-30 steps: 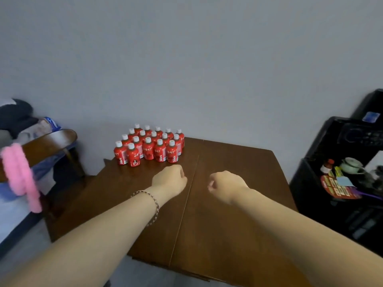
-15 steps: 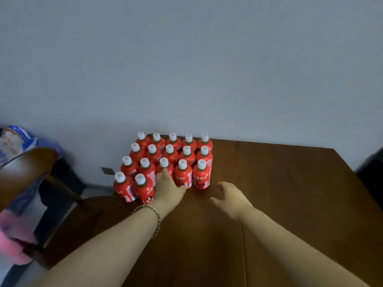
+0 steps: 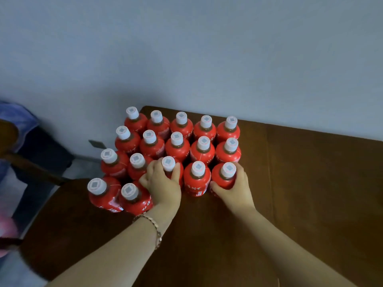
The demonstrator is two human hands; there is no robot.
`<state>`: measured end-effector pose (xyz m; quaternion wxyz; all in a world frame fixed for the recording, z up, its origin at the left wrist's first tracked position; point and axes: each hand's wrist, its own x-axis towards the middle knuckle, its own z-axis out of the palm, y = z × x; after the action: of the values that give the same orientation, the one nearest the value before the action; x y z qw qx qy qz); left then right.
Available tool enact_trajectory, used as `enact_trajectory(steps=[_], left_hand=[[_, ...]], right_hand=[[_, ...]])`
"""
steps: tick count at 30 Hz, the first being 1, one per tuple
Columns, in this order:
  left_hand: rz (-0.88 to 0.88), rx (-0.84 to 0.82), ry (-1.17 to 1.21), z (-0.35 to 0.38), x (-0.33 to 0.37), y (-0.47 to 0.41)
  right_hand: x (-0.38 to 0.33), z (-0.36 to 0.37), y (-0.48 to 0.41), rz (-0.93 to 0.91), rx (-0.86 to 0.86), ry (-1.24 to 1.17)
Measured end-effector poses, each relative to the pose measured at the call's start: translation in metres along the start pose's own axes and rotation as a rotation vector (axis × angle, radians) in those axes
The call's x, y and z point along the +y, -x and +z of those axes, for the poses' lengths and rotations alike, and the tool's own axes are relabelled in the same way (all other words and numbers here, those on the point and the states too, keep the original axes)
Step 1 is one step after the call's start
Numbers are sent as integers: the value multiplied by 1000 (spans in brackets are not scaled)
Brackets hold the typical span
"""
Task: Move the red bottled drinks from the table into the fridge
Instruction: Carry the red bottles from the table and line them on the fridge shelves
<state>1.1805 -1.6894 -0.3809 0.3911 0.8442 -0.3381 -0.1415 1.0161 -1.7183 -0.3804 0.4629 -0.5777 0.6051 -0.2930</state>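
At the tabletop's [image 3: 310, 183] 10 o'clock corner, the red bottled drinks [image 3: 178, 146] stand upright in rows against the wall [image 3: 207, 59]. Your left hand [image 3: 163, 185] grasps one near bottle [image 3: 168, 163]. At its 3 o'clock, your right hand [image 3: 236, 189] grasps the end bottle [image 3: 223, 179].

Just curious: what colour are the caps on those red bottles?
White caps, each with a greyish square on top; head view.

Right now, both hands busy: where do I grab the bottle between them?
Take the middle bottle by its white cap and neck, from above. It stands upright, with the left hand and right hand crowding its sides and more bottles behind; only top and front look free.
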Motion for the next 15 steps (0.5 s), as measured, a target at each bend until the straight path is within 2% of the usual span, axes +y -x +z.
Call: enact_trajectory(steps=[4, 7, 12, 13, 15], left_hand=[[241, -92, 56, -9, -13, 10], [323, -332, 207, -18, -21, 13], [335, -699, 260, -12, -27, 11], [329, -697, 261, -8, -28, 16], [212, -559, 298, -1, -24, 33]], right_hand=[[16, -10, 0, -11, -26, -37], [25, -27, 6, 6, -116, -7], [40, -38, 18, -17, -205, -35], [42, -35, 22, -4, -197, -107], [43, -21, 30, 62, -135, -310]])
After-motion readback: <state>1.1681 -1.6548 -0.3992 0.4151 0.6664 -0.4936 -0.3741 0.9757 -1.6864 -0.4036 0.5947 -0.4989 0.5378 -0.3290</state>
